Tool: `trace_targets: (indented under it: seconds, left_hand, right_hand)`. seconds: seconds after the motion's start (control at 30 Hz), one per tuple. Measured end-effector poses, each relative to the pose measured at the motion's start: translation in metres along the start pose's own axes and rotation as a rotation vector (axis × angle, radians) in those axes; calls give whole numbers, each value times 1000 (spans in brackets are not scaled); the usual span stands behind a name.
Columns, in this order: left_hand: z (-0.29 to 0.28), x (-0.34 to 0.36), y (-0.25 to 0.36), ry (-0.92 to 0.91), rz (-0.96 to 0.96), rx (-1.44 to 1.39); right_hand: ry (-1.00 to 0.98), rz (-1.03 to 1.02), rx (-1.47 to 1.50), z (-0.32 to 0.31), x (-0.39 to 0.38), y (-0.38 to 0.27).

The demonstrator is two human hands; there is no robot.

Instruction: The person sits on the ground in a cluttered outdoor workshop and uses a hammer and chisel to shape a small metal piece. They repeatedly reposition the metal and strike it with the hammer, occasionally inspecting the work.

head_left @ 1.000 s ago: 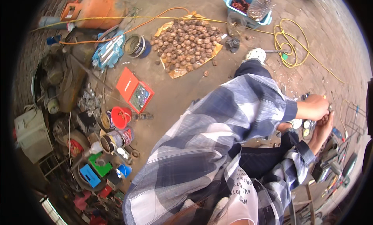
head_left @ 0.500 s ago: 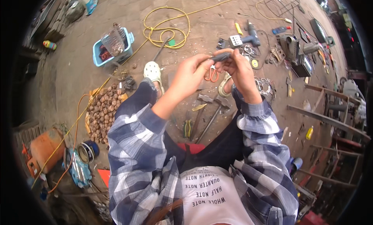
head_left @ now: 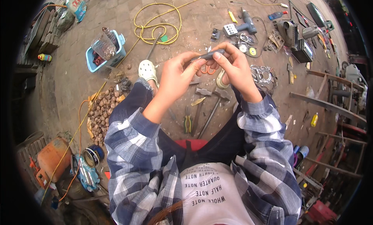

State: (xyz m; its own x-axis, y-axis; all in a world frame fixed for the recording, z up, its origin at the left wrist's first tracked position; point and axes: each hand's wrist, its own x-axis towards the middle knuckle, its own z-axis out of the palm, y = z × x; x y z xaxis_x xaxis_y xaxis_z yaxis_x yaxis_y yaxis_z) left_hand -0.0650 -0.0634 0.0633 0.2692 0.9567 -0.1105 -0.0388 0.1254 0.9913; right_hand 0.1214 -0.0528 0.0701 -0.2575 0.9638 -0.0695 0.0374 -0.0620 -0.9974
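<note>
Both hands meet at chest height over the floor, holding a small dark elongated object (head_left: 208, 55); I cannot make out what it is. My left hand (head_left: 180, 73) pinches its left end between thumb and fingers. My right hand (head_left: 233, 67) grips its right end, thumb on top. Beneath them, orange-handled scissors (head_left: 208, 71) are partly hidden by my fingers. Between my legs lie two hammers (head_left: 222, 93), yellow-handled pliers (head_left: 188, 124) and a small yellowish piece (head_left: 198, 101).
A pile of walnuts (head_left: 104, 116) and a blue tub (head_left: 93, 66) lie left, with a coiled yellow hose (head_left: 157, 16) ahead. A drill (head_left: 248, 21), metal gasket (head_left: 260, 73) and scattered tools are ahead right. A metal frame (head_left: 326, 104) stands right. An orange jug (head_left: 54, 157) is lower left.
The view has swung round from the floor at left to face both hands. Since half a second ago, my left hand has shifted slightly left, and both still hold the dark object.
</note>
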Motion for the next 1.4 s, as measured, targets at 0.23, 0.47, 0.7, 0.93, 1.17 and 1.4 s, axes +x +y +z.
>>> trace_targets:
  seconds: [0.23,0.47,0.7,0.93,1.17,1.4]
  left_hand:
    - [1,-2,-1,4,-51,0]
    - [-7,1,-16,7,43,191]
    - [-24,18,-29,58,-63,-38]
    - [-51,16,-46,246,-10,96]
    - [-64,12,-31,441,-5,-135]
    - [-81,-10,-5,496,93,-155]
  right_hand:
    - [52,72,42,5,-1,0]
    - [71,140,50,8,0,6]
    - [17,154,-8,12,3,40]
    - [74,159,-148,6,1,131]
    - [-26,517,-593,55,-68,302]
    - [-148,693,-492,150,-129,386]
